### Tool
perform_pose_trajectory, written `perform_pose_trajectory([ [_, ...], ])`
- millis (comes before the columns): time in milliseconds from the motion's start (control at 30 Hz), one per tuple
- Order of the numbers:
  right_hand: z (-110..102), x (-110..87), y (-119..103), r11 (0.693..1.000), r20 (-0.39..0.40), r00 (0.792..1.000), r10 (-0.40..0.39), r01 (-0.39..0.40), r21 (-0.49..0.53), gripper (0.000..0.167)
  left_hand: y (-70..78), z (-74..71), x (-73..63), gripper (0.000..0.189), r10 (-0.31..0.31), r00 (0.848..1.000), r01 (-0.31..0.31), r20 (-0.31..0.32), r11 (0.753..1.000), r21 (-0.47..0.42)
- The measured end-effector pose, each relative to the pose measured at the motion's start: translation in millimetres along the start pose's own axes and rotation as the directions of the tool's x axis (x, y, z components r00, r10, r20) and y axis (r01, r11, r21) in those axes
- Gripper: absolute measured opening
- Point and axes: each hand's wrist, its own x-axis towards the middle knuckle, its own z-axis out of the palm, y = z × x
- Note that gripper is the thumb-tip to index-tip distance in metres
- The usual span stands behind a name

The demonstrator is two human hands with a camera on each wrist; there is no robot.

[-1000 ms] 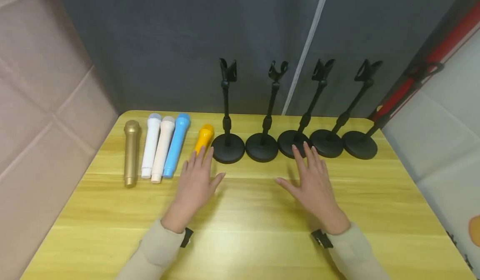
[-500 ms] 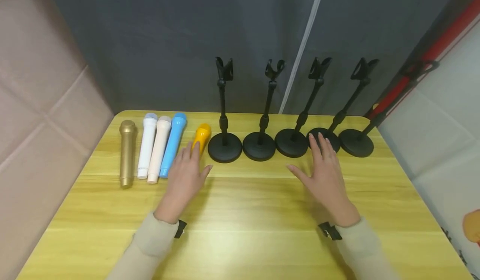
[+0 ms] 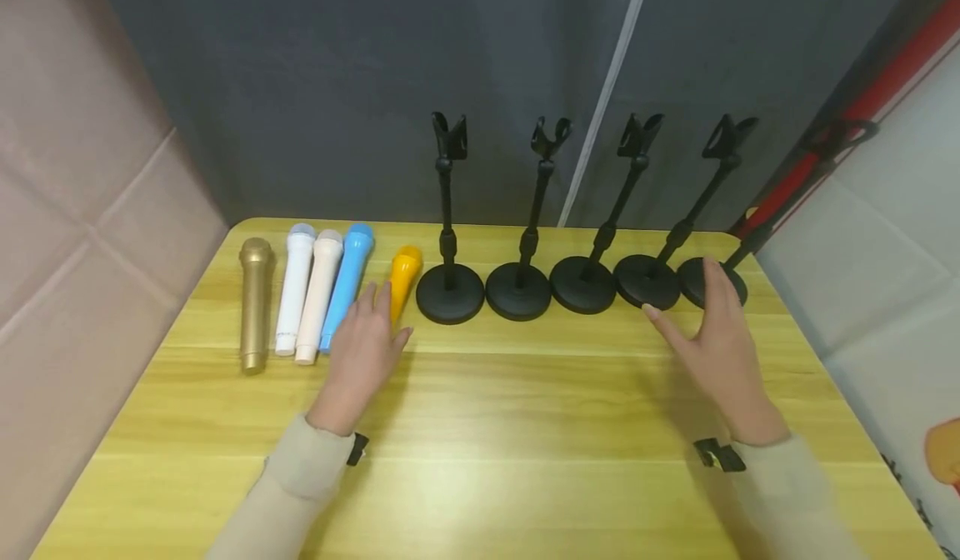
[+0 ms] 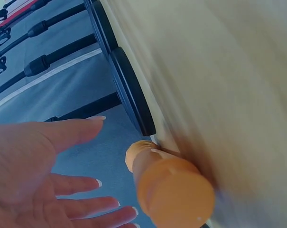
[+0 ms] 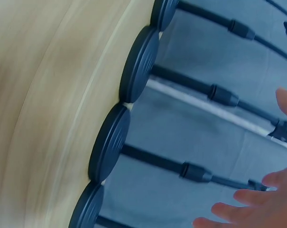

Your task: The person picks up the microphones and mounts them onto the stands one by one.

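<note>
My left hand (image 3: 362, 355) hovers with fingers spread beside the yellow microphone (image 3: 405, 273), overlapping its lower end in the head view. In the left wrist view the microphone's orange-looking end (image 4: 181, 197) sits just past the fingertips, and nothing is gripped. My right hand (image 3: 726, 352) reaches toward the rightmost black microphone stand (image 3: 738, 287), covering part of its round base, thumb apart from the fingers and holding nothing. The thumb tip lies near the base of the neighbouring stand (image 3: 647, 283). In the right wrist view the fingers (image 5: 247, 197) are stretched out, away from the stands' poles.
Left of the yellow microphone lie a blue microphone (image 3: 351, 277), a pale pink one (image 3: 319, 293), a white one (image 3: 296, 289) and a gold one (image 3: 255, 306). Several black stands (image 3: 450, 293) line the table's back edge before a dark grey curtain (image 3: 360, 85).
My right hand has moved right, from the third stand to the rightmost one. My left hand has shifted slightly left beside the yellow microphone. Stands and microphones stay put on the table.
</note>
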Motion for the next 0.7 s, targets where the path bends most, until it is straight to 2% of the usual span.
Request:
perform_pose_trajectory([
  [133,-7.0,4.4,13.5,0.997,0.001,0.997,0.073,-0.073,0.026,0.099,-2.1,0.6,3.1,0.079,-0.019,1.000,0.019,0.004,1.000,-0.003],
  [400,-13.8,20.8,34.4,0.979,-0.025,0.988,0.152,-0.148,0.138,0.097,-9.0,2.4,7.0,0.078,-0.070,0.997,0.071,0.032,0.997,-0.037],
  [467,-14.9,25.0,38.1,0.958,-0.017,0.977,0.212,-0.205,0.198,0.098,-10.1,2.8,7.2,0.078,-0.082,0.996,0.084,0.043,0.996,-0.038],
  [567,-16.8,30.9,44.1,0.911,0.011,0.949,0.315,-0.305,0.278,0.096,-10.2,3.4,7.9,0.080,-0.094,0.994,0.096,0.064,0.995,-0.036],
  [700,-18.7,38.9,50.9,0.860,0.047,0.908,0.416,-0.409,0.304,0.091,-9.2,3.4,9.0,0.081,-0.106,0.991,0.109,0.083,0.994,-0.031],
])
